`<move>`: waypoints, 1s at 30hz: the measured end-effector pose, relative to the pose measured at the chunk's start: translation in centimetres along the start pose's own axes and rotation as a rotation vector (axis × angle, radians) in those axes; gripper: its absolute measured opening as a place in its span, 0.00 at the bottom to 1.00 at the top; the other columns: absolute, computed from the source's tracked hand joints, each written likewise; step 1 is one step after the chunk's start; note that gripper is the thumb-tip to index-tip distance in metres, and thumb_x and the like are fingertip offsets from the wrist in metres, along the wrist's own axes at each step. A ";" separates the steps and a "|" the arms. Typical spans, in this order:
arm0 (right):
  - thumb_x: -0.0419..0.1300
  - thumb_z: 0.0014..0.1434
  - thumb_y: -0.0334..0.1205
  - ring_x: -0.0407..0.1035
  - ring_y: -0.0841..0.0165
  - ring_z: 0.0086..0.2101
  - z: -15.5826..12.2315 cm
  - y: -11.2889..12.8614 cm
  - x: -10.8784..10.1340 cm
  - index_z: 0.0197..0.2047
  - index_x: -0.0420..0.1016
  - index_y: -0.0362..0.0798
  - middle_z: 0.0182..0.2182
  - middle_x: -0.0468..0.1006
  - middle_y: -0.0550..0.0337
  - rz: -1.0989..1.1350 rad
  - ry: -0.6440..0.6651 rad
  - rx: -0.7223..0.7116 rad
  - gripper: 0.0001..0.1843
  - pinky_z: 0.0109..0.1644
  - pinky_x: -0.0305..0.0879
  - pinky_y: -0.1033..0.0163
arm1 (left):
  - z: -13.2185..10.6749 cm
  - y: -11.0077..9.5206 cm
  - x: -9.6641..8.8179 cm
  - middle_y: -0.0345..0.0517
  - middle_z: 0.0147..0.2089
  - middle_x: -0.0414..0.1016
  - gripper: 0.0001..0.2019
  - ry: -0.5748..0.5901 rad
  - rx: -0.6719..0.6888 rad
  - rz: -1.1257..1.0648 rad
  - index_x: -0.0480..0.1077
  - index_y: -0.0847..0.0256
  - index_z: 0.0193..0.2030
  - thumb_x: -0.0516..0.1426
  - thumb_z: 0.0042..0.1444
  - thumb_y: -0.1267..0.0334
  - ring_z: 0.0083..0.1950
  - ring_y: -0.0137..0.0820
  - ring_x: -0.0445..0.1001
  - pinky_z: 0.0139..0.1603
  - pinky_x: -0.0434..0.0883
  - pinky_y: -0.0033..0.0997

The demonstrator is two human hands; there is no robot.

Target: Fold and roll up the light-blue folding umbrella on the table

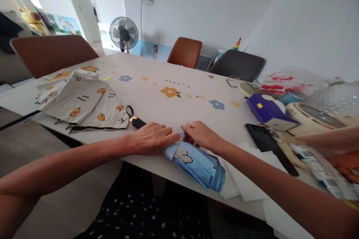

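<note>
A folded blue umbrella [200,166] with a grey cartoon figure lies slantwise near the table's front edge. Its black handle [138,122], with a gold band and a wrist loop, points to the upper left. My left hand [155,137] is closed around the umbrella just below the handle. On the other side, my right hand [200,134] pinches the fabric or strap at the umbrella's upper edge; the fingertips are partly hidden. To the left, a cream umbrella [89,101] with orange cartoon figures lies loosely spread on the table.
White sheets [246,175] lie under my right forearm. A black phone [270,147], a purple box [269,110], glasses [235,80] and plastic bags [288,82] crowd the table's right side. Chairs [185,52] and a fan [123,33] stand beyond the flower-printed table [151,97].
</note>
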State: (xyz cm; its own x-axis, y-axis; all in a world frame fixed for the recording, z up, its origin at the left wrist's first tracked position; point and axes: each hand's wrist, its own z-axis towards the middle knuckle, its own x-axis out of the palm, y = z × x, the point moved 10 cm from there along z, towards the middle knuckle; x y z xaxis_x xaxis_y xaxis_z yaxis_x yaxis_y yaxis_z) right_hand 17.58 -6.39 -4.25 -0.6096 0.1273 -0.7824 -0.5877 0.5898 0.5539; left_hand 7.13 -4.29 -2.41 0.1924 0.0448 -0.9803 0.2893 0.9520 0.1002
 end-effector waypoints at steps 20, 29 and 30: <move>0.67 0.41 0.47 0.70 0.64 0.37 -5.8 3.6 2.8 0.36 0.73 0.46 0.35 0.77 0.58 0.259 0.386 -0.134 0.19 0.41 0.64 0.61 | 1.7 -3.1 -2.5 0.44 0.29 0.68 0.04 -0.114 0.063 0.201 0.60 0.62 0.35 0.47 0.60 0.68 0.28 0.30 0.65 0.27 0.59 0.33; 0.62 0.45 0.40 0.68 0.71 0.22 -7.2 2.3 6.6 0.39 0.69 0.45 0.22 0.73 0.63 0.819 0.810 0.082 0.16 0.29 0.65 0.64 | 0.8 -4.6 -6.0 0.38 0.26 0.65 0.04 -0.456 0.196 0.411 0.61 0.63 0.37 0.48 0.61 0.68 0.26 0.28 0.64 0.26 0.58 0.32; 0.62 0.44 0.38 0.68 0.72 0.23 -6.6 2.3 6.0 0.37 0.70 0.45 0.22 0.72 0.64 0.770 0.728 0.068 0.15 0.30 0.65 0.64 | 0.7 -4.5 -6.0 0.38 0.26 0.66 0.03 -0.478 0.199 0.430 0.61 0.64 0.39 0.48 0.61 0.69 0.26 0.28 0.64 0.27 0.59 0.32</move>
State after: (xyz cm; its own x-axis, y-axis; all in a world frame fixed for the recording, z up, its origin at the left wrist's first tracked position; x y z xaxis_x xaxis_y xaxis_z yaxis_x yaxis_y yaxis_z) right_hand 9.05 -9.58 -5.81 -0.9895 -0.0094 0.1440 0.1097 0.5999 0.7925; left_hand 5.29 -9.05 3.12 0.7095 0.2248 -0.6679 0.2530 0.8034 0.5391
